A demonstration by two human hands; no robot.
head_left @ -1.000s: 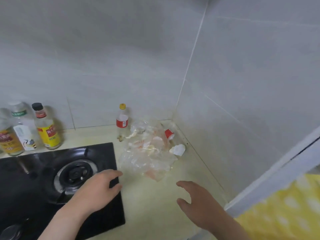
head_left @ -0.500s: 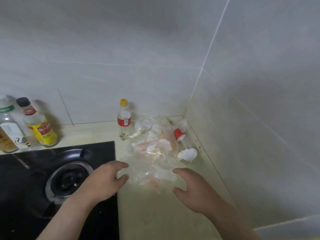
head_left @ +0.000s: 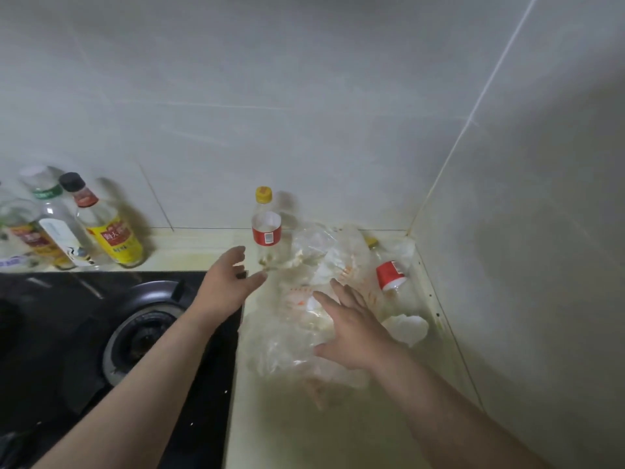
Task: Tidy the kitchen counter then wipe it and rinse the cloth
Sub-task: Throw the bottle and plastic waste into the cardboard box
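Observation:
A heap of crumpled clear plastic bags (head_left: pixel 291 336) lies on the pale yellow counter (head_left: pixel 304 431) in the corner. An upright clear bottle (head_left: pixel 266 228) with a yellow cap and red label stands behind it. A second red-labelled bottle (head_left: pixel 390 274) lies on its side near the right wall, and a crumpled white tissue (head_left: pixel 407 328) sits in front of it. My left hand (head_left: pixel 230 286) hovers open just left of the upright bottle, fingers spread. My right hand (head_left: pixel 351 323) lies open on top of the bag heap.
A black gas hob (head_left: pixel 101 350) with a round burner fills the left. Several condiment bottles (head_left: pixel 111 228) stand against the back wall at the left. Tiled walls close the corner behind and on the right.
Both hands have reached forward: the left from the hob edge toward the upright bottle, the right from the near edge of the bag heap onto its top.

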